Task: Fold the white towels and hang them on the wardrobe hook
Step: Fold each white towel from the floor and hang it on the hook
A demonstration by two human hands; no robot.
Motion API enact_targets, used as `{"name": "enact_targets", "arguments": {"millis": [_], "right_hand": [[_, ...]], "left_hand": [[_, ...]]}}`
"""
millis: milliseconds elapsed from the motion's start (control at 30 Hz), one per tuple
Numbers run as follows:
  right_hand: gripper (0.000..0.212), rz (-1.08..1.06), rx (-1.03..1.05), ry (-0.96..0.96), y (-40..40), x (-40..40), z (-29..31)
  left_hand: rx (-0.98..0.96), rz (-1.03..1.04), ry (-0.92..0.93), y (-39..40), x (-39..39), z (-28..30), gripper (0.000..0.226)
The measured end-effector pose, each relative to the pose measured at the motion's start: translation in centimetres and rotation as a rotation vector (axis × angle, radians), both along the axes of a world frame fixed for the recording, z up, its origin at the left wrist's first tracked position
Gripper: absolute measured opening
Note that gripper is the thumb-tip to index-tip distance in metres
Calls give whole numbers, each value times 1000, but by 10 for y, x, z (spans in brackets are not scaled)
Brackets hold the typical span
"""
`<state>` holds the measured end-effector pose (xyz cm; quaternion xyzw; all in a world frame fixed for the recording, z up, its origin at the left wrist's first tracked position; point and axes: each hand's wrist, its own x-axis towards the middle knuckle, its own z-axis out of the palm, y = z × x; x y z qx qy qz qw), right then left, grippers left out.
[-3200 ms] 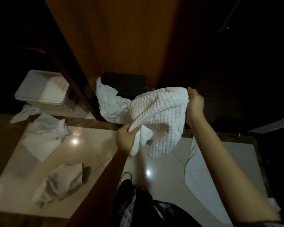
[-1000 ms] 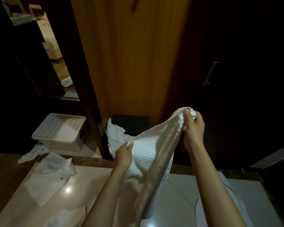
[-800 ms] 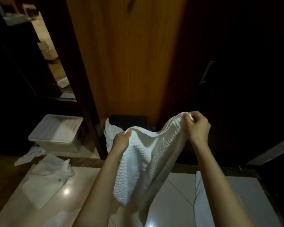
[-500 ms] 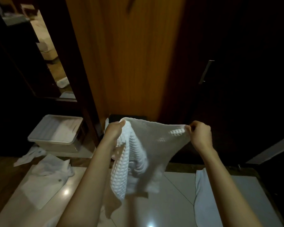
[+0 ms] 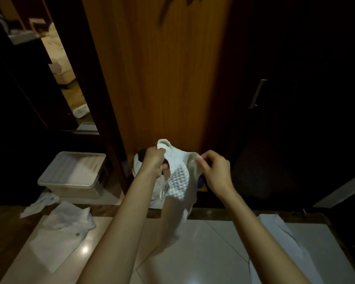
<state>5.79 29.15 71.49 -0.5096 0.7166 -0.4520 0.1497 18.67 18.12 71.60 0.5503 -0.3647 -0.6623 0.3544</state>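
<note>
A white waffle-textured towel (image 5: 177, 181) hangs in the air in front of the wooden wardrobe panel (image 5: 162, 78). My left hand (image 5: 154, 161) is closed on its upper left corner. My right hand (image 5: 213, 171) pinches the upper right edge, close to the left hand. The towel droops folded between them, its lower end blurred above the tiled floor. Another white cloth (image 5: 139, 162) lies bunched behind it at the wardrobe's base. No hook is visible.
A lidded plastic box (image 5: 74, 175) stands on the floor at left. White cloths lie on the floor: a crumpled one (image 5: 64, 228) at left, a small one (image 5: 39, 203) beyond it, a flat one (image 5: 291, 247) at right. A dark door with a metal handle (image 5: 257, 93) is at right.
My hands have come closer together, bringing the towel's upper corners near each other, so the spread towel now hangs narrower and doubled. The view has barely shifted.
</note>
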Motion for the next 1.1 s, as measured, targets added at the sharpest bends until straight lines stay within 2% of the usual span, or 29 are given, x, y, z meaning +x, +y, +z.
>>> {"name": "enact_targets", "arguments": {"millis": [100,167,233,300,367,433,467,600,700,800,867,933,1000,1100], "right_hand": [[14,36,-63,-117,4,22,-4],[14,11,-79,-262,5,22,-6],[15,1,-79,-349,6,16,-6],[16,-13,-77,-398,8,13,-8],[15,-52,-72,-425,9,12,-9],[15,-83,-52,-414,9,11,-10],[15,-94,-44,-418,9,10,-10],[15,-107,-26,-415,9,5,-9],[21,14,58,-398,13,-5,-6],[24,164,88,-474,20,-21,3],[16,86,-2,-377,22,-37,8],[18,9,-40,-222,25,-52,11],[26,111,33,-176,27,-57,12],[24,240,112,-106,27,-52,9]], "left_hand": [[-15,-60,-22,14,-8,10,31],[-1,-174,99,22,-7,12,24],[-30,-408,214,29,-2,11,30],[-187,-697,144,33,3,6,38],[-270,-840,174,33,5,-5,60],[-233,-820,355,34,6,-15,82],[-248,-791,388,37,6,-20,91],[-424,-653,196,54,-8,-31,112],[-496,-503,105,59,-17,-37,106],[-482,-530,192,59,-14,-38,100],[-483,-574,214,59,-11,-36,98],[-472,-578,229,59,-11,-34,96],[-465,-596,231,58,-12,-32,95],[-453,-635,213,55,-13,-30,97]]}}
